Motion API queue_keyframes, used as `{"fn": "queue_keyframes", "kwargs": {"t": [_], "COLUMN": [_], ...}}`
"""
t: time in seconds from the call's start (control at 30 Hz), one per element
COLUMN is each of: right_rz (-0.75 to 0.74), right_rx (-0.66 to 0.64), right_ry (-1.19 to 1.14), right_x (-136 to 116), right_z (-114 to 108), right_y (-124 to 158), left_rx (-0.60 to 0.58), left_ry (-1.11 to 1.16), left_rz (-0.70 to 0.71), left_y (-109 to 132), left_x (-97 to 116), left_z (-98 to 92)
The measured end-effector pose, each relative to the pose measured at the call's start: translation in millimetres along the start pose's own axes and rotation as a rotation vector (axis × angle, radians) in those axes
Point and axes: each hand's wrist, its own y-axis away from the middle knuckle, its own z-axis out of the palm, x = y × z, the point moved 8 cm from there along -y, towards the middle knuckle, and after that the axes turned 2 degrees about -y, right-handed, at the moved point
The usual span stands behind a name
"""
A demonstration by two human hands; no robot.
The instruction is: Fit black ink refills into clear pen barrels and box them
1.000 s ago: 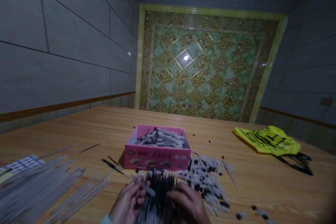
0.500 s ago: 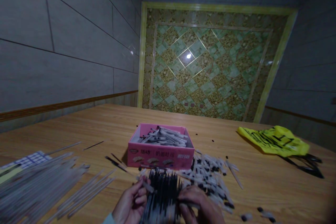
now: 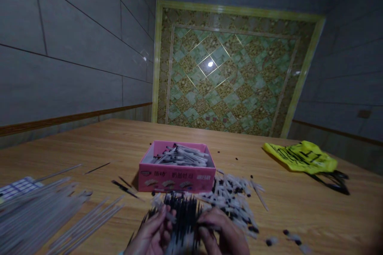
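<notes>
Rods (image 3: 185,211) between hands (image 3: 152,232) (image 3: 225,229), tabletop (image 3: 179,132) behind box edge (image 3: 176,167)

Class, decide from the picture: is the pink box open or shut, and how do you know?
Open: no lid covers the top of the pink box, and pale, dark-tipped sticks are visible inside it.

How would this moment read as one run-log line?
left hand: pinching translucent piece | right hand: holding dark thin piece, blurred | between hands: black sticks | beyond: pink box, pale sticks inside
</notes>
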Motion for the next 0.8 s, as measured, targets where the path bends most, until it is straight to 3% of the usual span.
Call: {"fn": "queue_keyframes", "kwargs": {"t": [0.17, 0.37, 0.5, 0.67, 0.73, 0.8], "right_rz": [-0.039, -0.052, 0.086, 0.356, 0.416, 0.473], "right_rx": [0.030, -0.087, -0.233, -0.100, -0.168, -0.322], "right_ry": [0.044, 0.015, 0.102, 0.333, 0.408, 0.511], "right_x": [-5, -3, 8, 38, 50, 64], "right_z": [-1, 9, 12, -24, -29, -27], "right_y": [0, 1, -5, -21, -25, -21], "left_rx": [-0.011, -0.011, -0.039, 0.095, 0.108, 0.095], "left_ry": [0.099, 0.054, 0.056, 0.265, 0.296, 0.292], "left_rz": [0.004, -0.031, -0.070, 0.080, 0.103, 0.110], "left_y": [-2, 5, 9, 5, 4, 3], "left_x": [1, -9, -16, 8, 14, 15], "left_z": [-1.0, 4.7, 10.7, -0.3, -2.2, -1.5]}}
